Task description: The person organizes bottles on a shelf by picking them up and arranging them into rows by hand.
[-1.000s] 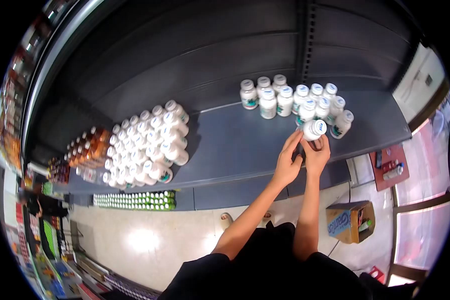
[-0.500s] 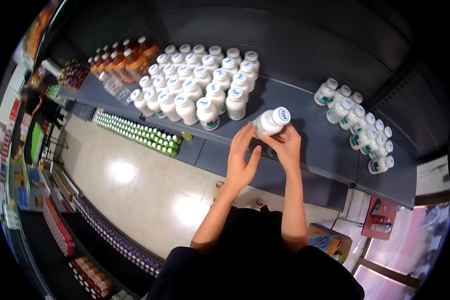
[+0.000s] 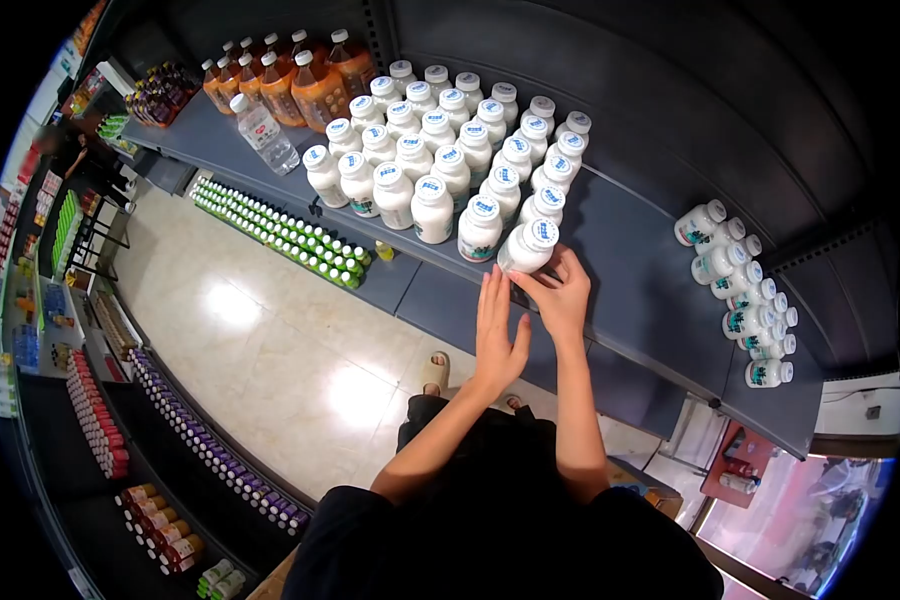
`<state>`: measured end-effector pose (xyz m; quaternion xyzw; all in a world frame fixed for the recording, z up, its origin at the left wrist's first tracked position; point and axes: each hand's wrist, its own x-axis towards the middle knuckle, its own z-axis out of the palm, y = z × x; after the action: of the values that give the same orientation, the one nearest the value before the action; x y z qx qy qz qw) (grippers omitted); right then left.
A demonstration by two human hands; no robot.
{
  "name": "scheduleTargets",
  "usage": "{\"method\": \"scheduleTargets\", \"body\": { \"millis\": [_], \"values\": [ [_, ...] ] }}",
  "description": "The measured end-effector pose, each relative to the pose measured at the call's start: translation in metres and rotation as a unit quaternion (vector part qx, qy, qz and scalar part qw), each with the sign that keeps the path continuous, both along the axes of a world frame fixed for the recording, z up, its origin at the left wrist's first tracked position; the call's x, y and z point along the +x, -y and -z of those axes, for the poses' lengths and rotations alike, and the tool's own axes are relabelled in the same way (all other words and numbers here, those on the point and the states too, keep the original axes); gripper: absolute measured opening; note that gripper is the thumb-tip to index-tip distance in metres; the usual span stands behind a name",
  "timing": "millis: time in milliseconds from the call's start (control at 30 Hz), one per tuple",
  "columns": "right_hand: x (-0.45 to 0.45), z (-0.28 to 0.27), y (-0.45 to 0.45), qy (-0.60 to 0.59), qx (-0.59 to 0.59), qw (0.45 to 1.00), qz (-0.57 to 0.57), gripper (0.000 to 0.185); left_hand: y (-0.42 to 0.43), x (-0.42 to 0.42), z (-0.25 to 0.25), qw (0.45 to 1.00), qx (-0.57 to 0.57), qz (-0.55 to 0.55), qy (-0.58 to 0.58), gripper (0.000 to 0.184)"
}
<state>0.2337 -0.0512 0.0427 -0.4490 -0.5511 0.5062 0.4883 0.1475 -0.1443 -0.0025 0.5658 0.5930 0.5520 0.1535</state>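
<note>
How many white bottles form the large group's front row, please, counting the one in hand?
6: five white bottles stand side by side; the held bottle is at their right, in the right hand. None looks hidden.

White bottle (image 3: 525, 249) now beside larger cluster (image 3: 432, 212)

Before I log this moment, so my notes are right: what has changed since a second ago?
The white bottle has moved left along the shelf, from beside the smaller group to the near corner of the larger group, still held in the right hand. Both groups, the orange bottles and the clear bottle stayed put.
</note>
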Motion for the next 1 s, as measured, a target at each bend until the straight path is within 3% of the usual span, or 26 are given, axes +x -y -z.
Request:
{"method": "scheduleTargets", "body": {
  "millis": [333, 667, 800, 900, 933, 1000],
  "values": [
    [-0.002, 0.015, -0.004, 0.015, 0.021, 1.0, 0.016, 0.059, -0.007, 0.005, 0.013, 0.998, -0.058, -0.008, -0.034, 0.078],
    [-0.006, 0.017, -0.009, 0.109, 0.039, 0.993, 0.02, 0.061, -0.013, 0.012, 0.026, 0.998, -0.041, -0.034, -0.038, 0.085],
    [-0.003, 0.014, -0.008, 0.091, 0.051, 0.995, -0.005, 0.064, -0.011, 0.015, 0.023, 0.998, -0.039, -0.045, -0.035, 0.084],
    [0.004, 0.025, -0.008, -0.073, 0.042, 0.996, 0.014, 0.062, -0.01, 0.021, 0.021, 0.997, 0.034, -0.075, -0.005, 0.074],
    [0.011, 0.028, -0.011, -0.078, 0.083, 0.993, -0.002, 0.049, -0.01, 0.022, 0.022, 0.995, 0.063, -0.072, 0.001, 0.07],
    [0.022, 0.031, -0.014, -0.162, 0.053, 0.985, 0.021, 0.045, -0.012, 0.023, 0.024, 0.991, 0.118, -0.065, 0.012, 0.063]
  ]
}}
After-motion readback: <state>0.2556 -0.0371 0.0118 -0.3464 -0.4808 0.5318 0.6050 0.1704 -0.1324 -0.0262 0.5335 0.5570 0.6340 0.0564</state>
